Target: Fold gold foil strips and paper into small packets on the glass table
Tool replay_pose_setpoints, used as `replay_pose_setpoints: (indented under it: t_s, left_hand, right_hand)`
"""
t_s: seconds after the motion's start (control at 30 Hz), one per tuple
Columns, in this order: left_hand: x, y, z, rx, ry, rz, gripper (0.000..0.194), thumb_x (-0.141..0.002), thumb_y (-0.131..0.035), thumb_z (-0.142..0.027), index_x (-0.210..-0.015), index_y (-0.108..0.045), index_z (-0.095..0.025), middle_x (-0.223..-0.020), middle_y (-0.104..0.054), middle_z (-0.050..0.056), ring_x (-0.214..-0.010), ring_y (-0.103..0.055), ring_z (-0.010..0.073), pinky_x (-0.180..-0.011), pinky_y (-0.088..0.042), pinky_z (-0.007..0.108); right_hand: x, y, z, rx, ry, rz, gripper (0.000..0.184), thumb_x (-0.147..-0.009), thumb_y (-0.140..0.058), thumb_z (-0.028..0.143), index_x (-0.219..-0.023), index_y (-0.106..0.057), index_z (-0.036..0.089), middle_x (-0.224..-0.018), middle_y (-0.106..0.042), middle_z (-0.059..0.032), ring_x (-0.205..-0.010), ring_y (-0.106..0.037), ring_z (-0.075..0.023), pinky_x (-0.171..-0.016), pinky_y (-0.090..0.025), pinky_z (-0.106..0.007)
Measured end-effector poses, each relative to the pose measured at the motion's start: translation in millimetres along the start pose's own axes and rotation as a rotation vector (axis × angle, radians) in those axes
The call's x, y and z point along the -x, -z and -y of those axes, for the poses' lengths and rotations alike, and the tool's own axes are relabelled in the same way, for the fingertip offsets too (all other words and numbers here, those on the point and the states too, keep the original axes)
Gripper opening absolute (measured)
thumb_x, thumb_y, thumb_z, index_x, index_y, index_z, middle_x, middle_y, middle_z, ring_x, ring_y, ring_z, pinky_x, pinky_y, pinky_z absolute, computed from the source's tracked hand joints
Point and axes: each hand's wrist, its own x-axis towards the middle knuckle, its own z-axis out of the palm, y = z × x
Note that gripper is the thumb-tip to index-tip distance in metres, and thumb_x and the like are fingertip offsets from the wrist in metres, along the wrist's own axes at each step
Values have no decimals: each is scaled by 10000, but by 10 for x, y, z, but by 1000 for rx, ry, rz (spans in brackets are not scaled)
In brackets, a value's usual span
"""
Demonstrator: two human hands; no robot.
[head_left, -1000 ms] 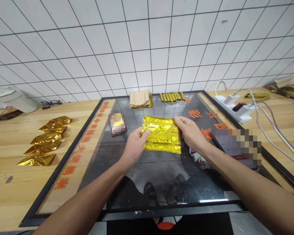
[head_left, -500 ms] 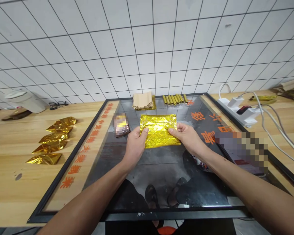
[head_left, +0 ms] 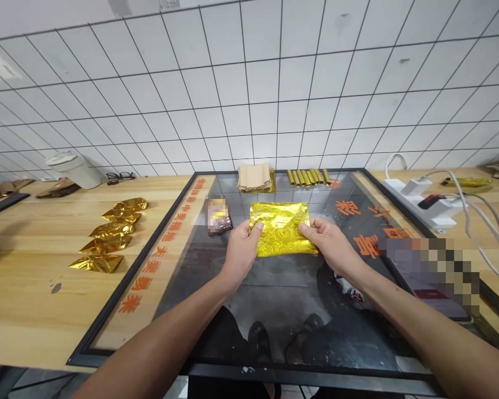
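A rectangular sheet of shiny gold foil paper [head_left: 281, 230] is held flat between my two hands, above the framed glass panel [head_left: 249, 310]. My left hand [head_left: 243, 252] pinches its left edge, thumb on top. On the right edge my right hand [head_left: 326, 238] grips in the same way, thumb on top and fingers curled underneath. Behind the sheet, near the panel's far edge, sit a stack of tan paper sheets [head_left: 254, 177] and a row of several rolled gold tubes [head_left: 307, 177]. A small dark brown pack [head_left: 224, 223] lies left of the foil.
Several folded gold foil pieces [head_left: 108, 238] lie in a row on the wooden table [head_left: 33, 316] at left. Behind them are eyeglasses [head_left: 120, 177] and a pale lidded cup [head_left: 77, 169]. On the right stand a white power strip [head_left: 419, 199] with cables and a partly blurred tablet-like device [head_left: 428, 293].
The camera view has shifted, so the whole scene sits a little further right and lower. Both hands keep their pinch on the foil sheet, which looks slightly smoother.
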Motion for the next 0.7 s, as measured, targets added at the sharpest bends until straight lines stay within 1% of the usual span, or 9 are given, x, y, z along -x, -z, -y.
replay_pose_setpoints:
  t_s: [0.1, 0.27, 0.37, 0.47, 0.5, 0.53, 0.6, 0.67, 0.7]
  left_hand:
    - [-14, 21, 7, 5, 2, 5, 394, -855, -808, -591, -938, -728, -215, -771, -733, 19, -752, -697, 227, -666, -556, 299]
    - [-27, 12, 18, 6, 10, 36, 383, -916, -743, -594, -951, -707, -214, -849, -743, 15, -712, -661, 177, -654, -530, 268]
    - [-27, 6, -18, -11, 24, 38, 368, -930, -720, -581, -921, -699, -214, -754, -688, -7, -601, -573, 149, -583, -474, 257]
    - [-49, 37, -91, -37, 37, 60, 363, -904, -741, -570, -884, -713, -209, -633, -580, -36, -501, -434, 127, -525, -408, 259]
    - [-62, 55, -119, -41, 31, 75, 356, -889, -755, -564, -882, -725, -209, -634, -567, -35, -516, -437, 131, -542, -422, 264]
    - [-78, 76, -149, -45, 14, 90, 341, -872, -773, -549, -881, -739, -210, -660, -578, -27, -563, -478, 145, -583, -451, 272]
    - [-107, 121, -208, -104, -71, 95, 270, -823, -831, -471, -843, -770, -209, -753, -625, 6, -710, -566, 182, -677, -491, 283]
    - [-120, 161, -261, -202, -193, 41, 167, -790, -850, -374, -813, -813, -213, -855, -653, 34, -822, -595, 200, -720, -488, 278]
    - [-120, 176, -284, -234, -231, 16, 129, -797, -832, -343, -832, -839, -219, -887, -660, 41, -846, -599, 201, -723, -481, 275]
  right_hand:
    - [-17, 13, -7, 30, -7, 21, 529, -700, -905, 687, -831, -639, 249, -680, -653, 12, -526, -470, -135, -474, -346, -278]
    - [-22, 30, -21, 59, -6, -19, 558, -751, -846, 723, -755, -544, 253, -607, -531, 50, -482, -371, -107, -426, -274, -257]
    - [-14, 45, 1, 60, -7, -24, 564, -762, -831, 731, -750, -531, 254, -596, -493, 61, -479, -354, -101, -423, -249, -252]
    - [-21, 95, 42, 115, 15, -6, 525, -790, -814, 698, -736, -544, 251, -603, -499, 54, -497, -396, -112, -449, -312, -265]
    - [-25, 118, 58, 146, 40, -5, 496, -800, -813, 669, -738, -560, 248, -599, -496, 54, -506, -413, -116, -465, -330, -269]
    - [-30, 142, 75, 175, 72, -14, 459, -808, -814, 634, -746, -580, 245, -595, -492, 55, -511, -421, -118, -477, -336, -273]
    - [-37, 180, 106, 207, 139, -72, 371, -807, -825, 555, -780, -633, 238, -598, -503, 54, -506, -404, -114, -478, -315, -276]
    - [-38, 198, 130, 193, 179, -134, 280, -802, -825, 484, -839, -705, 233, -661, -607, 22, -522, -444, -124, -479, -336, -280]
    - [-37, 200, 138, 167, 200, -154, 241, -806, -818, 452, -866, -736, 233, -736, -684, -8, -566, -517, -142, -503, -389, -286]
